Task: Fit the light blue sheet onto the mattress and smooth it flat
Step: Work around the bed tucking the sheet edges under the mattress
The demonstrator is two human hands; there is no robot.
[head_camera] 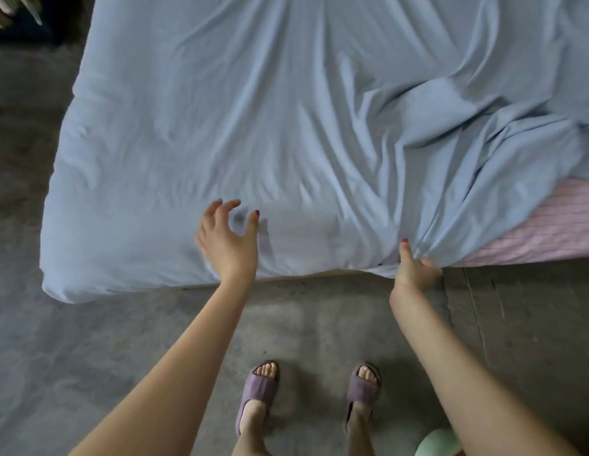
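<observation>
A grey concrete floor (319,324) fills the lower part of the view, with thin cracks at its right side. On it stand two feet in purple open-toed slippers, the left slipper (257,393) and the right slipper (364,391) apart. A pale green round object (436,444), cut off by the frame, lies right of the right slipper. Dark clutter (20,18) sits far up-left of the slippers, too dim to identify.

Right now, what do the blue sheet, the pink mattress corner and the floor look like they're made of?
The light blue sheet looks like thin, matte woven fabric, maybe cotton: it falls in soft creases and bunches in the right hand. The mattress has a pink striped or ribbed cloth cover. The floor looks like bare grey concrete, mottled, with cracks.
</observation>
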